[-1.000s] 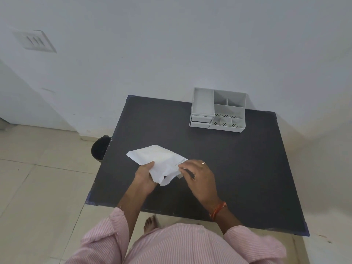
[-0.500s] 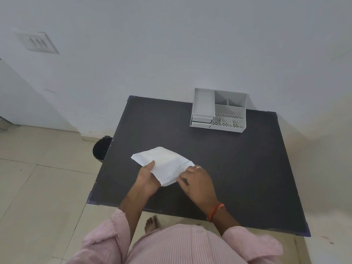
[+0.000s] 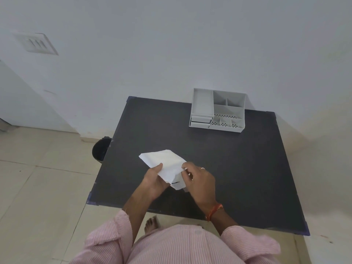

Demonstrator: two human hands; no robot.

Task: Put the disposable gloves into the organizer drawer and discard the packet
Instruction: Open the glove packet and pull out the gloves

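A white paper packet [image 3: 163,162] is held just above the near middle of the black table [image 3: 238,168]. My left hand [image 3: 154,180] grips its near left edge with the thumb on top. My right hand [image 3: 200,180] pinches the packet's near right corner, where the paper is torn or folded down and a dark slit shows. No gloves are visible; whatever is in the packet is hidden. The grey organizer [image 3: 218,110] stands at the table's far edge against the wall, with two small shut drawers [image 3: 201,121] at its front left.
A black bin [image 3: 101,149] stands on the tiled floor beside the table's left edge. A white wall rises right behind the table. My bare foot [image 3: 151,223] shows under the near edge.
The packet has shifted slightly right and nearer to me. My right hand has pulled its near right corner down, and a flap with a dark slit has appeared.
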